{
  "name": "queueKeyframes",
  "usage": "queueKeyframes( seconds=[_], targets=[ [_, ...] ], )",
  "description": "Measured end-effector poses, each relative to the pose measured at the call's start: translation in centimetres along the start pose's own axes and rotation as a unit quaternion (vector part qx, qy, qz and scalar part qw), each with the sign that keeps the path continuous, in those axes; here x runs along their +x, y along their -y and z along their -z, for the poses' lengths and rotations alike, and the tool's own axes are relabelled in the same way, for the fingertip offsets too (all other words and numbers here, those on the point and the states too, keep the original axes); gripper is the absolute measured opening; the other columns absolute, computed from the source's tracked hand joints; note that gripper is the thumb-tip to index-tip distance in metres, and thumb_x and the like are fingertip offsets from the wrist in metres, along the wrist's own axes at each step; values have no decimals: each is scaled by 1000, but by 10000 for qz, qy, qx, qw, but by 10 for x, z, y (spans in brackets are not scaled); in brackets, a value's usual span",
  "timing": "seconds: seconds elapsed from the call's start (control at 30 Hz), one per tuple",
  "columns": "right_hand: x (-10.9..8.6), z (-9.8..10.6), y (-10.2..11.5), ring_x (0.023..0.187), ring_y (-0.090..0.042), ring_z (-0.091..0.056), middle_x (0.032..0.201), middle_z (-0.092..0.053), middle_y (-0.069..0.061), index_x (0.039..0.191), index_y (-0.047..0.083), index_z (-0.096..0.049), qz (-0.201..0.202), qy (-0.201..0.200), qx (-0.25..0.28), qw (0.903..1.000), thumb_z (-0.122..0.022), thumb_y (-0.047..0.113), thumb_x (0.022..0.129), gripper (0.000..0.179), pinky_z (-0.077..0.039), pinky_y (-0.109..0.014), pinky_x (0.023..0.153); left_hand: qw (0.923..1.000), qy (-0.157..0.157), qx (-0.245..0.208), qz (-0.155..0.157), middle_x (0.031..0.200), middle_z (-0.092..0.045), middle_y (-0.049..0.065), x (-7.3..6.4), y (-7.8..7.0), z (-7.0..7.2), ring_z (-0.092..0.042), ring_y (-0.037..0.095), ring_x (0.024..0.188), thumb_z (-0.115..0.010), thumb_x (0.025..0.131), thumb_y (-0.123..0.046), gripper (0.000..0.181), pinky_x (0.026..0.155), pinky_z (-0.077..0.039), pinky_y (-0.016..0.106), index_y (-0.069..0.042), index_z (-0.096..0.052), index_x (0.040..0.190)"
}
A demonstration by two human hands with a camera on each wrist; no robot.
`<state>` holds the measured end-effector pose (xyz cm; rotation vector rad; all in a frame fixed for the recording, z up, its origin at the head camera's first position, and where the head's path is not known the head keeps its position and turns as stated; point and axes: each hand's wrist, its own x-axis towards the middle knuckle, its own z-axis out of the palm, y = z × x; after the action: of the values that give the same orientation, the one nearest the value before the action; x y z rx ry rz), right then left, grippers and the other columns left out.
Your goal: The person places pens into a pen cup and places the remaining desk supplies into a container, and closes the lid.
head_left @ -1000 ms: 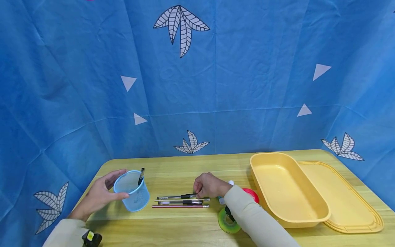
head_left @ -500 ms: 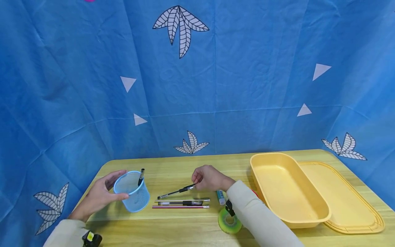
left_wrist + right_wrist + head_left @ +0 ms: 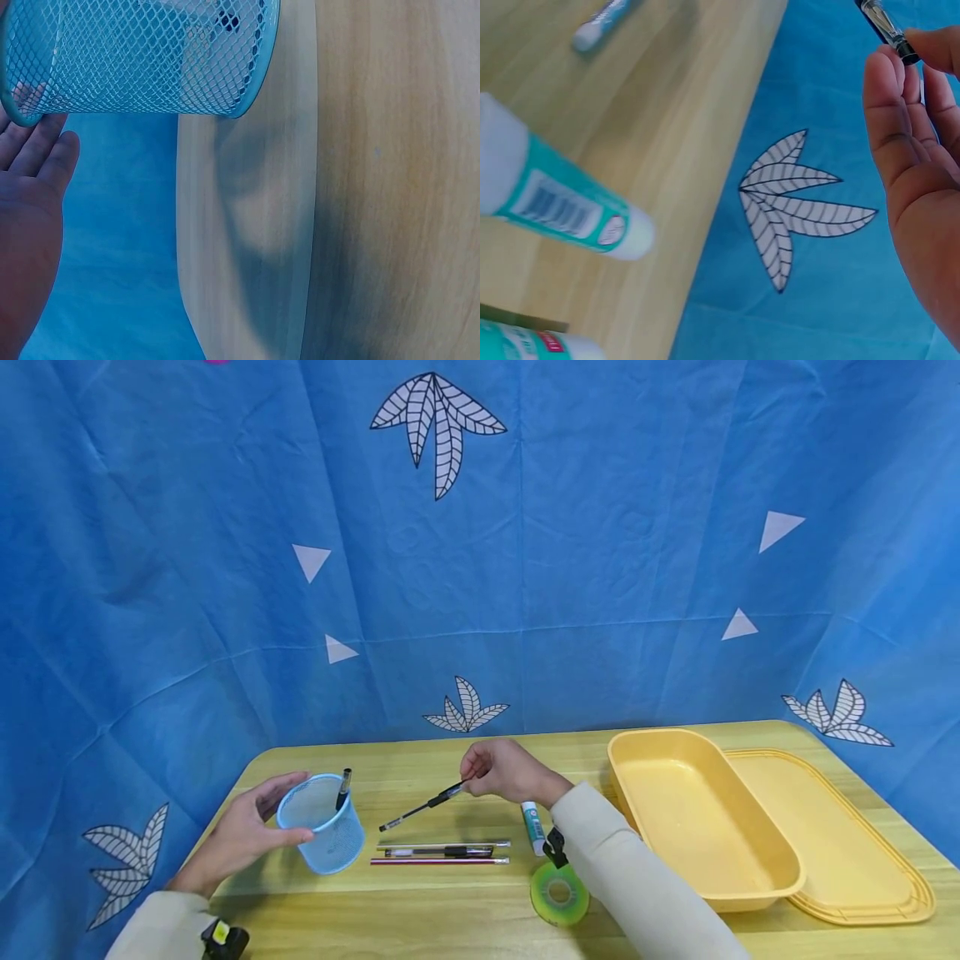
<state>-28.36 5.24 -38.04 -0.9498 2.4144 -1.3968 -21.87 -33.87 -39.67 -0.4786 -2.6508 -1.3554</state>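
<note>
My left hand point(image 3: 236, 835) grips a light blue mesh pen cup point(image 3: 330, 847) at the table's left, thumb on the near side and fingers at the far side. One black-capped pen point(image 3: 343, 789) leans inside it. In the left wrist view, mesh wall point(image 3: 150, 60) and hand point(image 3: 30, 225) show side by side. My right hand point(image 3: 510, 772) pinches one end of a black-gripped clear pen point(image 3: 427, 803), which slants down leftward above the table. The right wrist view has the pen's end point(image 3: 889, 34) between thumb and fingertips. Below lie another pen point(image 3: 453, 852) and two pencils point(image 3: 405, 862).
A glue stick point(image 3: 533, 827) and a green tape roll point(image 3: 558, 896) lie beside the right sleeve. Farther right stands a yellow tray point(image 3: 780, 887), partly over its flat lid point(image 3: 862, 868). A blue cloth point(image 3: 525, 568) hangs behind the table.
My right hand has picked the pen up from the row and raised it, its tip now off the table. The left hand and cup have stayed put. The sleeve now covers the red roll.
</note>
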Motion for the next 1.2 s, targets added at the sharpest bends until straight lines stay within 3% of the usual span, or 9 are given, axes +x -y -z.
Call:
queueKeyframes(
  seconds=[0.57, 0.9, 1.2],
  targets=[
    [10, 14, 37, 81, -12, -65, 88, -69, -1, 96, 3, -68, 377, -60, 63, 9992, -73, 3, 89, 8, -55, -25, 74, 10000, -43, 64, -44, 139, -52, 29, -1, -2, -1, -45, -13, 115, -87, 76, -9, 77, 96, -35, 4, 8, -48, 141],
    [19, 12, 56, 83, -12, -65, 88, -70, -1, 95, 4, -68, 529, -162, 30, 9985, -74, 3, 88, 9, -55, -26, 77, 9999, -16, 123, 41, 141, -51, 27, -1, -2, 0, -48, -1, 121, -87, 77, -11, 78, 96, -35, 4, 6, -47, 142],
    [30, 2, 69, 83, -10, -64, 90, -69, -2, 96, 3, -69, 596, -233, -24, 9979, -74, 5, 89, 9, -55, -24, 77, 10000, 0, 54, 40, 139, -52, 28, -1, -4, 0, -44, -14, 115, -88, 77, -11, 78, 96, -35, 4, 7, -48, 141]
  ],
)
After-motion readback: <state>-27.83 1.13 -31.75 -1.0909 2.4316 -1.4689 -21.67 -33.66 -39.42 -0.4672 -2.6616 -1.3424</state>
